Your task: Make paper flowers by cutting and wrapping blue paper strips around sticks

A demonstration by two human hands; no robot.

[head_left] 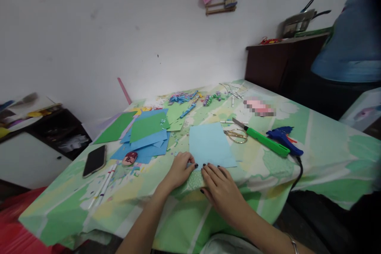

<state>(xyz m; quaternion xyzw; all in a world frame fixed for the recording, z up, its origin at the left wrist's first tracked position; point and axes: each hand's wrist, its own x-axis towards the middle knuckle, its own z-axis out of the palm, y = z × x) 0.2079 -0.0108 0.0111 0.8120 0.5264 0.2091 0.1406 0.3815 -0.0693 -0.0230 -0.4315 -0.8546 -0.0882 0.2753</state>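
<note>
A light blue sheet of paper (210, 143) lies on the table in front of me. At its lower left corner, my left hand (180, 168) has curled fingers, with the thumb and index finger closed on the edge. My right hand (222, 188) rests along the near edge, its fingers stretched out flat and the thumb lower down. Beside the sheet's right edge are gold-handled scissors (240, 136); their blades are partly hidden. A green utility knife (266, 141) with its blade out lies further right, next to a blue glue gun (284, 139).
Green and blue paper sheets (149, 126) are stacked on the left, near a small maroon-and-pink object (130, 158). A phone (95, 161) and markers (104, 184) lie closer to the left edge. Curled paper strips (181, 97) sit behind. A person in blue (353, 43) is at right.
</note>
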